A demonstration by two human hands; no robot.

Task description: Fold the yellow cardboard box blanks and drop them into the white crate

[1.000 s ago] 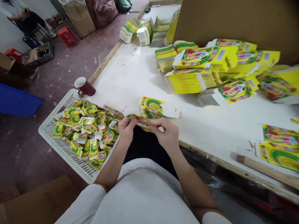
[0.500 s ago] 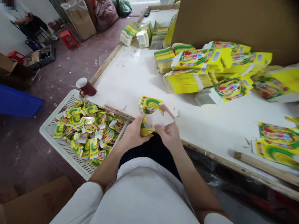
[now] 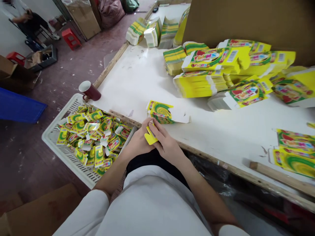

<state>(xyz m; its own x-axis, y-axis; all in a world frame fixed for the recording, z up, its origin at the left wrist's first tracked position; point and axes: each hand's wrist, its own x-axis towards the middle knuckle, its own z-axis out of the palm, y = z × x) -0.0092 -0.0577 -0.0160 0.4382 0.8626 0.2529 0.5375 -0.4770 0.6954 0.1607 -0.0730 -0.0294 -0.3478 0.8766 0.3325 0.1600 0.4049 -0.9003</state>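
Note:
Both hands meet around a small yellow carton (image 3: 150, 137) at the table's front edge. My left hand (image 3: 139, 141) wraps it from the left, and my right hand (image 3: 168, 142) closes over it from the right, fingers across its top. A yellow flap sticks out toward me; most of the carton is hidden by the fingers. Just beyond them on the table lies a small stack of flat printed cartons (image 3: 161, 109), green and yellow with white flaps. To the left, a white plastic basket (image 3: 55, 139) holds many small cartons of the same print.
A dark red mug (image 3: 92, 91) stands at the table's left corner. Bundles of flat yellow cartons (image 3: 201, 83) lie across the back, before a large cardboard sheet (image 3: 246, 23). More cartons (image 3: 295, 157) and a wooden strip (image 3: 278, 177) are at right. A person (image 3: 27, 19) sits far left.
My right hand has moved left and closed over the carton. Its white inner side, which showed before, is now turned out of sight, and a yellow flap shows instead.

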